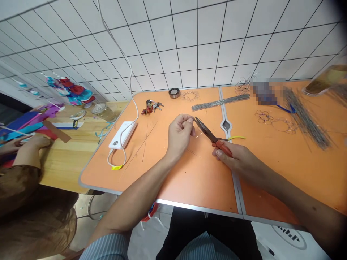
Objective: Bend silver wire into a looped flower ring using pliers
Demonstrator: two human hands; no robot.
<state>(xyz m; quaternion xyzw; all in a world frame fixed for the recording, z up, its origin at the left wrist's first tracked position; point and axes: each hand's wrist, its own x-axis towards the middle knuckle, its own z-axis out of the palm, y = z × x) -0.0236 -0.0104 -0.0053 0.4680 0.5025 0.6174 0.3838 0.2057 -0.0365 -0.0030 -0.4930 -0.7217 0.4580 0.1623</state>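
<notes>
My left hand [180, 133] pinches a thin wire [200, 135] above the orange table [206, 184]. A loop of that wire curves out to the right of the fingertips. My right hand [235, 156] is wrapped around the red handles of a pair of pliers [208, 133]. Their dark jaws point up and left, right beside my left fingertips. Whether the jaws touch the wire is too small to tell. Behind the pliers lies a yellow-handled thing [236, 137], partly hidden.
Straight wires [221, 102], wire loops [284, 125] and a larger wire bundle [311, 121] lie at the back and right. A tape roll [174, 93], keys [152, 106] and a white power bank [123, 135] with a cable stand leftward. A co-worker's arm [29, 150] rests on the wooden table [73, 159].
</notes>
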